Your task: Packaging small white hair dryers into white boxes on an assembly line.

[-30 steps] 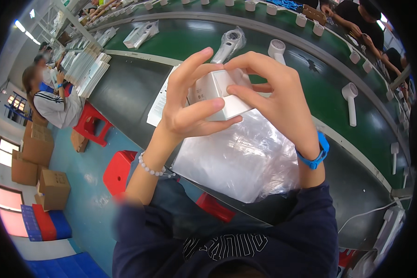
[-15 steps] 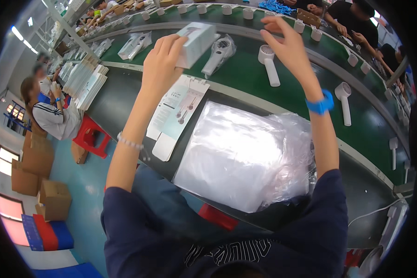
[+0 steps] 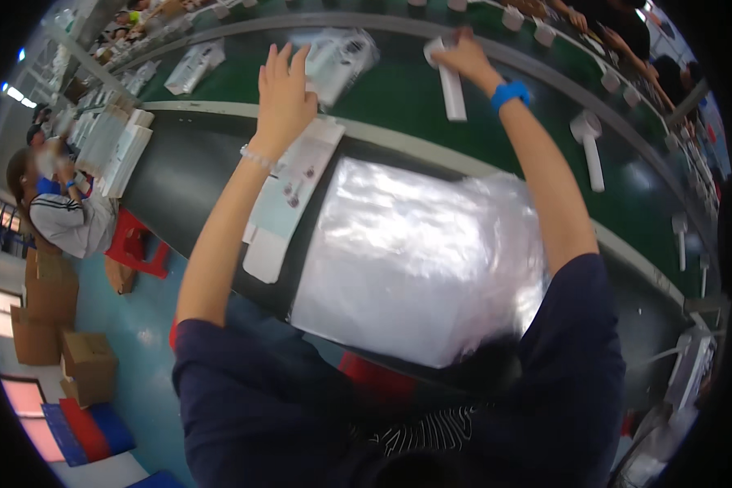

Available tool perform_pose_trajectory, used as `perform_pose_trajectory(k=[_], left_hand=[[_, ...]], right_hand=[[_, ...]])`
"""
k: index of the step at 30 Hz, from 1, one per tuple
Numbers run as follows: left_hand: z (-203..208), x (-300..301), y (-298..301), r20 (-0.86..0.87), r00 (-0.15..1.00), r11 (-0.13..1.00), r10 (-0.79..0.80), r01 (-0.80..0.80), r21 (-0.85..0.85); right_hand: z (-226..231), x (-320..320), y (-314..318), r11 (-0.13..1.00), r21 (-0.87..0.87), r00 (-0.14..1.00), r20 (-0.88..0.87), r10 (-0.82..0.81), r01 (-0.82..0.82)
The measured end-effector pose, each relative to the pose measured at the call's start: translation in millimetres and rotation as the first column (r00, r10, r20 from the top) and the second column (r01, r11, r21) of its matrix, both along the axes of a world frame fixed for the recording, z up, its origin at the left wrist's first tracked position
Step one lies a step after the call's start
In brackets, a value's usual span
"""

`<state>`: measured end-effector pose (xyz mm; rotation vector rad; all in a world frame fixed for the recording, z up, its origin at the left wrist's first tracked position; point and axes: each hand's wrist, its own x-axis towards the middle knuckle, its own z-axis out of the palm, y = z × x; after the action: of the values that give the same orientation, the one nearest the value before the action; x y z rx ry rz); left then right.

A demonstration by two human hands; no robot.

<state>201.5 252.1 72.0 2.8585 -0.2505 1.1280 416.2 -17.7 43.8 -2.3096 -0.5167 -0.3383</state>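
My left hand (image 3: 286,93) is open, fingers spread, above the belt's near edge. Just right of it a pale box and a bagged handheld fan (image 3: 346,61) lie together on the green conveyor belt (image 3: 398,102). My right hand (image 3: 468,61) reaches across the belt, its fingers closed about the round head of a white handheld fan (image 3: 454,96); the grip is partly blurred. Below my left hand, a flattened printed carton (image 3: 281,207) rests on the dark table. A stack of clear plastic bags (image 3: 398,268) lies beside it, in front of me.
Another white handheld fan (image 3: 590,150) lies farther right on the belt, and a bagged one (image 3: 195,67) at the far left. Flat cartons (image 3: 126,154) are stacked at the table's left end. A person (image 3: 65,203) sits beyond a red stool (image 3: 134,244). Others work across the belt.
My left hand has let go of the pale box, which now lies by the bagged fan. My right hand has come down onto the white fan's head. The view has shifted slightly.
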Motion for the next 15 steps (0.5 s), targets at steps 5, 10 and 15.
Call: perform_pose_trajectory(k=[5,10,15], left_hand=[[13,-156,-152,-0.03,0.769,0.769,-0.639,0.639,0.007],[-18,-258,-244,-0.321,0.278,0.231,-0.905,0.957,0.177],[-60,-247,-275,-0.412,0.697,0.736,-0.587,0.672,0.087]], right_hand=[[65,-69,-26,0.917,0.38,0.929,-0.284,0.238,-0.119],[55,-107,-67,0.749,0.613,0.757,-0.357,0.547,-0.252],[46,-161,-81,0.678,0.726,0.759,-0.376,0.532,-0.116]])
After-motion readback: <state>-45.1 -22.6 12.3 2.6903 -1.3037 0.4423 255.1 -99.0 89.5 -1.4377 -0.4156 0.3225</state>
